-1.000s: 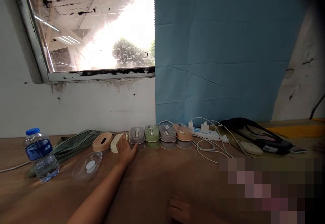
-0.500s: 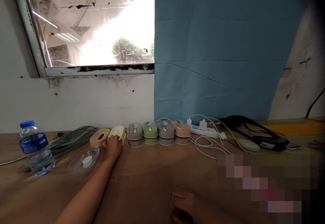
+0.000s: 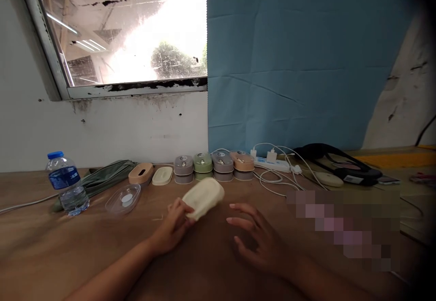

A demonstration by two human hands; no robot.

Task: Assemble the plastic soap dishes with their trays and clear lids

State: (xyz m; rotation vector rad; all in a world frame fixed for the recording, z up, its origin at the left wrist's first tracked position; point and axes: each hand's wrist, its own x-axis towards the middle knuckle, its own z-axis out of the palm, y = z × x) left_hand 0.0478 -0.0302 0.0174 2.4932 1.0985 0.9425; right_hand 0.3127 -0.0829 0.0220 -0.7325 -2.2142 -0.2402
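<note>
Between my thumb and fingers, my left hand (image 3: 177, 223) grips a cream oval lid (image 3: 204, 196) by its left end, tilted above the table. To its right, my right hand (image 3: 259, 237) has its fingers spread and curved, apart from the lid and holding nothing. Another cream oval piece (image 3: 162, 176) lies flat on the table behind. Beside that is a peach oval box (image 3: 141, 173) with a dark slot in its top. A clear plastic cover (image 3: 114, 203) rests in front of the box.
Several small lidded boxes in grey, green (image 3: 202, 165) and peach stand stacked along the wall. A water bottle (image 3: 64, 180) and a green cloth bag (image 3: 109, 178) are at left. At right lie a power strip (image 3: 272, 163), white cables (image 3: 272, 182) and a black strapped object (image 3: 354, 173).
My left hand has lifted the cream lid off the other cream piece and brought it right and nearer. The right hand has risen from the table front and spread its fingers.
</note>
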